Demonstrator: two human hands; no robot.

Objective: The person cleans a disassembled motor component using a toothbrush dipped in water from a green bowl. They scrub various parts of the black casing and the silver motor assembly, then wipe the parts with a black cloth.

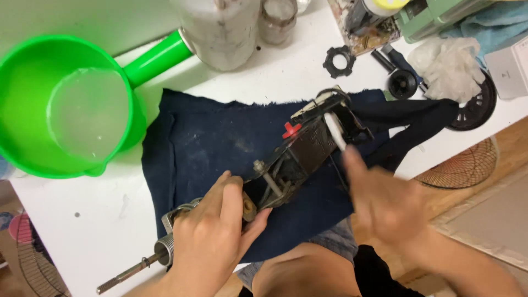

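Observation:
A dark metal motor assembly with a red knob lies on a navy cloth spread over a white table. My left hand grips its near end, where a threaded shaft sticks out toward the lower left. My right hand is blurred, fingers extended, its fingertip close to a white part at the assembly's far end. Whether it touches the part is unclear.
A green ladle-shaped basin with water sits at the left. Grimy jars stand at the back. Black plastic parts, a crumpled white bag and a fan grille lie to the right.

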